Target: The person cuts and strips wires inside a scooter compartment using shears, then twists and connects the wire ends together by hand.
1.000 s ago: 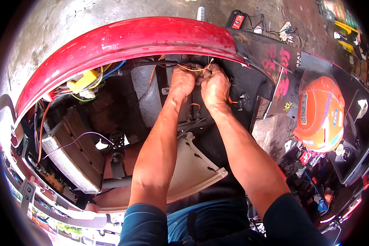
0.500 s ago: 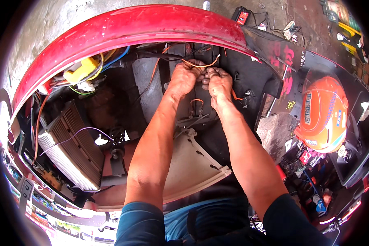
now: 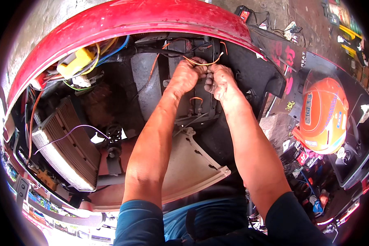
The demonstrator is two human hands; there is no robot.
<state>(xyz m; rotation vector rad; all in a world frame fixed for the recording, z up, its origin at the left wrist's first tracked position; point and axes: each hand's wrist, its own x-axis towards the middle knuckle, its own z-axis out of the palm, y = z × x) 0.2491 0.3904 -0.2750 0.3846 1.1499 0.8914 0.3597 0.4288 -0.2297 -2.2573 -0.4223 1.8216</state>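
Both my hands meet in an open vehicle compartment, beneath a curved red body panel [image 3: 151, 21]. My left hand [image 3: 186, 77] is closed, its fingertips pinched around an orange wire [image 3: 206, 64]. The wire arcs over those fingers, and its pale free end points up to the right. Close against it, my right hand [image 3: 221, 82] is closed too, thumb and fingers pressed together; what they pinch is too small to make out. Behind the hands, black cables [image 3: 151, 50] run across dark blocks with terminals. A short orange wire loop [image 3: 196, 98] lies below the hands.
To the left are a finned metal unit [image 3: 65, 143], a yellow box-shaped part [image 3: 75, 62] and bundled wires. A purple wire [image 3: 76, 128] crosses the fins. Below my forearms lies a beige panel [image 3: 188, 164]. An orange helmet [image 3: 324, 115] rests on the right, near scattered items.
My right hand has shifted slightly right and down, its fingers turned a little. The left hand stays nearly in place, and the view has tilted slightly.
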